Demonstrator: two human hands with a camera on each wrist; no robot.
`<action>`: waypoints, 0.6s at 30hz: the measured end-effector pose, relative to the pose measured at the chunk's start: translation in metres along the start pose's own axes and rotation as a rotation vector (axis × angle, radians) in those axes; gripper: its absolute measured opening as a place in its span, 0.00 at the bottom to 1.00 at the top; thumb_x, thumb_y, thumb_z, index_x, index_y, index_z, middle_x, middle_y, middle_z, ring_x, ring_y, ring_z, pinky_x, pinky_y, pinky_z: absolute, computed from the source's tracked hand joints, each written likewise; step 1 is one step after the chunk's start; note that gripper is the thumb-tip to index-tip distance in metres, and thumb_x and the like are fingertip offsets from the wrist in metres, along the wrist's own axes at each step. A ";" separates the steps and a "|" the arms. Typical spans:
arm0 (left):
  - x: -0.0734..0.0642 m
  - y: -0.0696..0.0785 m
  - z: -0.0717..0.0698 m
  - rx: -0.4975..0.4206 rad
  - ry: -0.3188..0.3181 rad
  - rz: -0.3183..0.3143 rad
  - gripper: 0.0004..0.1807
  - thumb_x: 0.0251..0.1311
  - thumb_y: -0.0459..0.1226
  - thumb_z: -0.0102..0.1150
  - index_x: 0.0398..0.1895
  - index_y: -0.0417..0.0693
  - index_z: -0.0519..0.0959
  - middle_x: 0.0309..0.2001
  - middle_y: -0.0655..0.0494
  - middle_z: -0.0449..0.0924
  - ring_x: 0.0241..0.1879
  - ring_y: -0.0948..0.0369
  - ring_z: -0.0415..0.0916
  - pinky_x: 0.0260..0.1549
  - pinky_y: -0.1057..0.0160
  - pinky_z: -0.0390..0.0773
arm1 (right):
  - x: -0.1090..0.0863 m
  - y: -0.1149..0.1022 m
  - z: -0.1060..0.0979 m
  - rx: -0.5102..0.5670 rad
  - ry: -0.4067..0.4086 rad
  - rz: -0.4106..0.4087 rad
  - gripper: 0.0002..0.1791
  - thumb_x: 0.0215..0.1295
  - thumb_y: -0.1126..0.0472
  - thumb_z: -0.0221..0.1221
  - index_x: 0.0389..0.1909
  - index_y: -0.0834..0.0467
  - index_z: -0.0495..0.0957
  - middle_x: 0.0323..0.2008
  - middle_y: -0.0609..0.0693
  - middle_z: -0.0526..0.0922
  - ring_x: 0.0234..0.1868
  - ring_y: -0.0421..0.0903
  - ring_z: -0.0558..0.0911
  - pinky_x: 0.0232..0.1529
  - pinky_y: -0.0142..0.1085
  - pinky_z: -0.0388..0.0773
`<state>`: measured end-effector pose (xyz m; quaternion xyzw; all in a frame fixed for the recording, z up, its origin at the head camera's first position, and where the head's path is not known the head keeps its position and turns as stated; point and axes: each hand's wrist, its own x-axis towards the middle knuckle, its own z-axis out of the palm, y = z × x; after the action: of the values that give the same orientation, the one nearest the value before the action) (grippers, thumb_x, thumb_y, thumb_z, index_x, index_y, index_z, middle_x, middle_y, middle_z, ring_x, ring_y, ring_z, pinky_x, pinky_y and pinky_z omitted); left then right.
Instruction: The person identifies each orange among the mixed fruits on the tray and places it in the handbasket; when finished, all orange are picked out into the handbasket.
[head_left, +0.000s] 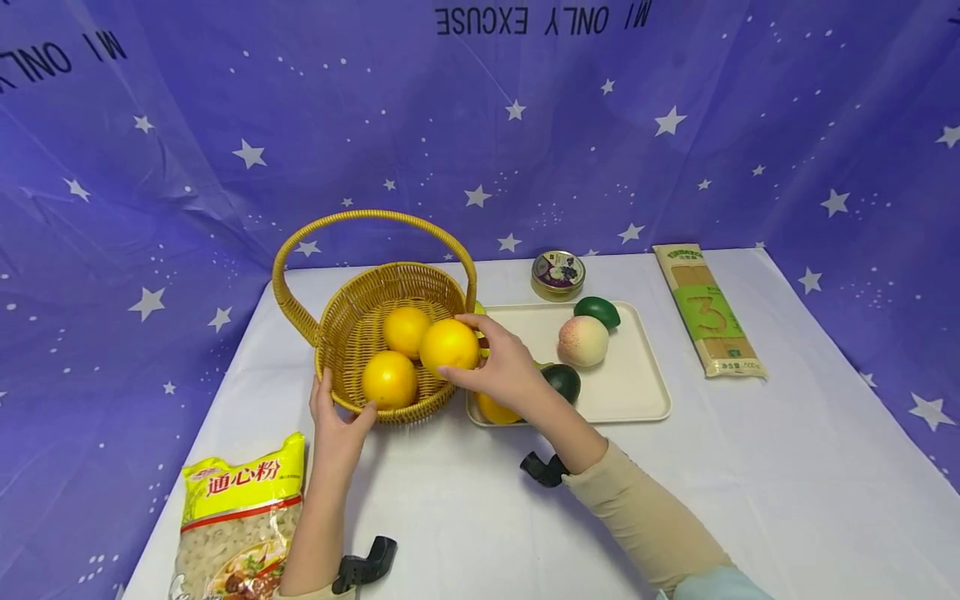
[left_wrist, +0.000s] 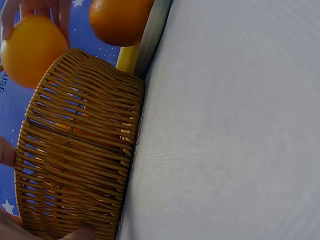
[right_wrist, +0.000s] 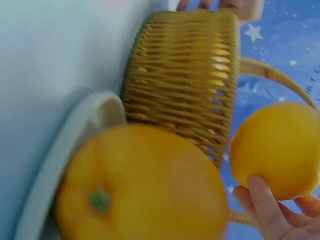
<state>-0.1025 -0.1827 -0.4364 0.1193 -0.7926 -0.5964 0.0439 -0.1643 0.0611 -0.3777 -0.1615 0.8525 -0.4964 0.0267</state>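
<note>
My right hand (head_left: 506, 367) holds an orange (head_left: 448, 346) between thumb and fingers, at the right side of the wicker basket (head_left: 337, 317). In the right wrist view this orange (right_wrist: 277, 150) shows above the basket's rim level. Two more oranges lie inside the basket, one at the back (head_left: 407, 332) and one at the front (head_left: 389, 380). With its thumb and fingers spread, my left hand (head_left: 337, 425) grips the basket's near left rim. The left wrist view shows the woven side (left_wrist: 80, 150) with fingertips against it.
Right of the basket, a cream tray (head_left: 626, 392) bears a peach (head_left: 583, 341), a green fruit (head_left: 597, 312), a dark green avocado (head_left: 561, 382) and an orange fruit (head_left: 495, 410) partly under my wrist. A round tin (head_left: 558, 276), a noodle pack (head_left: 708, 312) and a macaroni bag (head_left: 240, 517) lie around.
</note>
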 end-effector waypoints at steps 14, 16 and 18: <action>0.001 0.000 0.000 0.010 -0.003 -0.021 0.50 0.61 0.33 0.56 0.78 0.50 0.34 0.76 0.51 0.21 0.74 0.50 0.30 0.67 0.47 0.49 | 0.014 0.000 0.034 -0.337 0.027 -0.168 0.42 0.51 0.42 0.68 0.65 0.55 0.67 0.58 0.52 0.73 0.51 0.48 0.77 0.48 0.43 0.77; 0.001 0.000 0.000 0.008 -0.004 -0.020 0.50 0.61 0.33 0.56 0.78 0.50 0.34 0.76 0.51 0.21 0.74 0.50 0.30 0.67 0.47 0.51 | 0.016 0.000 0.037 -0.390 0.025 -0.180 0.42 0.52 0.41 0.67 0.65 0.56 0.67 0.58 0.53 0.73 0.51 0.48 0.77 0.48 0.43 0.76; 0.001 0.000 0.000 0.007 -0.002 -0.015 0.50 0.61 0.33 0.56 0.78 0.50 0.35 0.76 0.51 0.21 0.74 0.51 0.30 0.66 0.47 0.52 | 0.019 -0.001 0.039 -0.426 0.017 -0.182 0.42 0.52 0.41 0.66 0.65 0.56 0.67 0.59 0.53 0.73 0.52 0.48 0.77 0.49 0.43 0.76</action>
<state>-0.1032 -0.1828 -0.4364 0.1247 -0.7938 -0.5941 0.0382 -0.1738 0.0226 -0.3947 -0.2353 0.9202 -0.3070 -0.0601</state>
